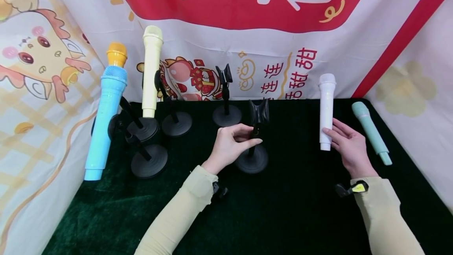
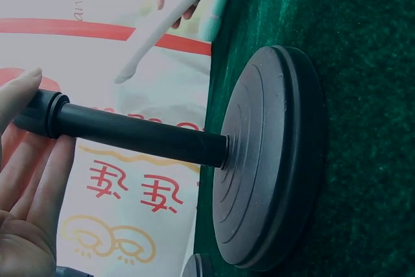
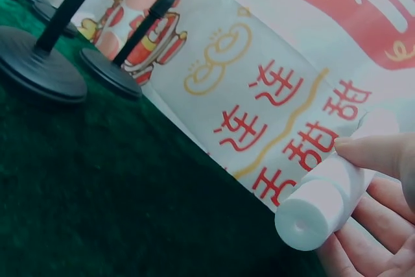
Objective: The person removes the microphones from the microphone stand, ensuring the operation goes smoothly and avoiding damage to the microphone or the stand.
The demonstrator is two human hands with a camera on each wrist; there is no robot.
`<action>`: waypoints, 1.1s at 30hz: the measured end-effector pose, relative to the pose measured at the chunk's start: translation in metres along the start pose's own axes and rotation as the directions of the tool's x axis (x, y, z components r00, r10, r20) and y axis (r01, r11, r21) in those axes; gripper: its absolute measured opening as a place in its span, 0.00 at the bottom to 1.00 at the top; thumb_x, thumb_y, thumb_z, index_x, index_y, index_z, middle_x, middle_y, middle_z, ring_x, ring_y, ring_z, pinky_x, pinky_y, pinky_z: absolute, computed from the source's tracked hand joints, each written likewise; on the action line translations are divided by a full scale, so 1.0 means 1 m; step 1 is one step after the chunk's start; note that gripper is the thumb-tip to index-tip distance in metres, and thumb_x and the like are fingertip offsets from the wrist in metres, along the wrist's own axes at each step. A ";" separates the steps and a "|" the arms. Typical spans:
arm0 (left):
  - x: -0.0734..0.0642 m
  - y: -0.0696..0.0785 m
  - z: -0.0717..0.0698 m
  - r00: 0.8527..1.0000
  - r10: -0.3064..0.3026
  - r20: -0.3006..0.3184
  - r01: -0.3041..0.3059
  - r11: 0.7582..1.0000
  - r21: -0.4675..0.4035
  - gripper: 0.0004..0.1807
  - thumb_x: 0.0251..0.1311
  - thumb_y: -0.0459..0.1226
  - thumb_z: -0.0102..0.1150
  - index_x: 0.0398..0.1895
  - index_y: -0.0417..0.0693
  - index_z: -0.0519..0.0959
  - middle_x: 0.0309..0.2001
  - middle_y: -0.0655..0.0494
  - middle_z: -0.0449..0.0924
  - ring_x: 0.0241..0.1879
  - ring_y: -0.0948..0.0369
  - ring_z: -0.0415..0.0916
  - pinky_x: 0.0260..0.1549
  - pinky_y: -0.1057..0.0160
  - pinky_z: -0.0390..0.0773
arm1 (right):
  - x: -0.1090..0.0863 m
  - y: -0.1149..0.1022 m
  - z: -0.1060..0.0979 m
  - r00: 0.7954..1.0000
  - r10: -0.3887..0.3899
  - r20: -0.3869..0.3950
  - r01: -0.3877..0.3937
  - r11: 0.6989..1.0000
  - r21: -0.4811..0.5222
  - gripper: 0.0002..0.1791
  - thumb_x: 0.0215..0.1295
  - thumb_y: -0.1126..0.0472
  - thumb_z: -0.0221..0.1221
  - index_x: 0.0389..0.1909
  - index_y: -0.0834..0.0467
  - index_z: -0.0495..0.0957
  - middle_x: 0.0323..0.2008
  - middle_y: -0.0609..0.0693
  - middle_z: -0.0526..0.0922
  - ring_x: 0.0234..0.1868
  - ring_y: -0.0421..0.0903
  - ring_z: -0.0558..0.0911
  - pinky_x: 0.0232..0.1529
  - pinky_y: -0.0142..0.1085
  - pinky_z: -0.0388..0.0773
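Note:
My left hand (image 1: 231,145) holds a black desktop microphone stand (image 1: 252,160) by its upper post, just below the empty cradle. In the left wrist view, the thumb and fingers (image 2: 48,180) lie on either side of the collar, and the round base (image 2: 253,160) rests on the green cloth. Over at the right, my right hand (image 1: 350,146) grips a white microphone (image 1: 326,109) near its lower end, head up and raised off the cloth. The right wrist view shows the bottom cap of this white microphone (image 3: 308,218) pointing toward the camera, with the thumb across its handle.
A mint-green microphone (image 1: 371,133) lies at the right edge. Left on stands are a light-blue microphone (image 1: 106,125), an orange-headed one (image 1: 116,53) behind it and a pale-yellow one (image 1: 151,74). One empty stand (image 1: 226,115) is at the back, before the printed backdrop (image 1: 198,42).

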State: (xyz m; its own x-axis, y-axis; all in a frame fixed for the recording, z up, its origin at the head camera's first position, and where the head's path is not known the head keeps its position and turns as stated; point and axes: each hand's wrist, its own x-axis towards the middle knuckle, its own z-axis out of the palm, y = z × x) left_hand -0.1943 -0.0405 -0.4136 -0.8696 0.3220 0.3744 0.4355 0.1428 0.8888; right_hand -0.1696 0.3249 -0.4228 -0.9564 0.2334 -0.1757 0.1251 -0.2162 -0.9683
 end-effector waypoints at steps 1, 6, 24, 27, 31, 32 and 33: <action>0.000 0.000 0.000 1.000 0.000 0.000 0.000 1.000 0.000 0.12 0.59 0.39 0.75 0.45 0.51 0.87 0.42 0.62 0.87 0.38 0.65 0.86 0.38 0.63 0.86 | 0.000 0.000 -0.002 1.000 0.005 -0.003 -0.005 1.000 -0.001 0.43 0.59 0.58 0.75 0.74 0.56 0.68 0.45 0.37 0.86 0.42 0.35 0.86 0.41 0.30 0.84; 0.000 0.000 -0.001 1.000 -0.001 0.002 0.001 1.000 0.000 0.13 0.59 0.42 0.75 0.46 0.50 0.87 0.43 0.61 0.88 0.38 0.64 0.86 0.38 0.64 0.86 | 0.000 0.002 -0.014 1.000 0.016 -0.006 -0.016 1.000 0.017 0.42 0.60 0.61 0.74 0.75 0.56 0.67 0.44 0.36 0.86 0.42 0.34 0.86 0.40 0.29 0.84; 0.000 0.001 0.000 1.000 -0.010 -0.004 0.010 1.000 0.005 0.12 0.59 0.38 0.75 0.45 0.50 0.87 0.43 0.61 0.87 0.38 0.64 0.86 0.39 0.64 0.86 | -0.006 0.007 -0.055 0.998 0.048 -0.027 -0.048 0.998 0.031 0.38 0.64 0.62 0.71 0.74 0.52 0.69 0.41 0.34 0.87 0.39 0.34 0.86 0.38 0.28 0.84; 0.000 0.001 0.000 1.000 -0.011 -0.002 0.011 1.000 0.002 0.12 0.59 0.39 0.75 0.45 0.50 0.87 0.43 0.60 0.87 0.38 0.64 0.86 0.39 0.64 0.86 | -0.007 0.007 -0.060 0.997 0.048 -0.052 -0.046 0.998 0.044 0.33 0.63 0.63 0.72 0.69 0.50 0.76 0.40 0.36 0.88 0.38 0.35 0.87 0.37 0.29 0.84; 0.000 0.001 0.000 1.000 -0.011 0.000 0.011 1.000 -0.003 0.13 0.59 0.39 0.76 0.45 0.49 0.86 0.43 0.59 0.88 0.38 0.64 0.86 0.39 0.64 0.86 | -0.009 0.008 -0.066 0.995 0.052 -0.084 -0.050 0.998 0.028 0.28 0.61 0.62 0.73 0.63 0.48 0.81 0.38 0.36 0.88 0.37 0.35 0.87 0.35 0.28 0.84; 0.000 0.001 0.000 1.000 -0.010 -0.001 0.010 1.000 -0.003 0.13 0.59 0.39 0.76 0.45 0.49 0.87 0.43 0.59 0.88 0.38 0.64 0.86 0.39 0.64 0.86 | -0.009 0.008 -0.067 0.995 0.052 -0.090 -0.050 0.998 0.023 0.27 0.61 0.62 0.73 0.62 0.48 0.82 0.38 0.36 0.88 0.36 0.35 0.87 0.34 0.28 0.84; 0.000 0.001 0.000 1.000 -0.010 -0.001 0.010 1.000 -0.002 0.13 0.59 0.39 0.76 0.45 0.49 0.87 0.43 0.59 0.88 0.38 0.64 0.86 0.39 0.64 0.86 | -0.009 0.008 -0.069 0.994 0.053 -0.095 -0.051 0.999 0.019 0.26 0.61 0.62 0.73 0.61 0.47 0.83 0.37 0.36 0.88 0.35 0.35 0.87 0.34 0.28 0.84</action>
State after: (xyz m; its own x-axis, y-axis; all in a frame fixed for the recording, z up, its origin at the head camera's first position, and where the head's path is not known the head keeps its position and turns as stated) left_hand -0.1937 -0.0405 -0.4127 -0.8743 0.3193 0.3656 0.4261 0.1438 0.8932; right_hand -0.1418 0.3864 -0.4414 -0.9190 0.3108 -0.2425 0.1687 -0.2458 -0.9545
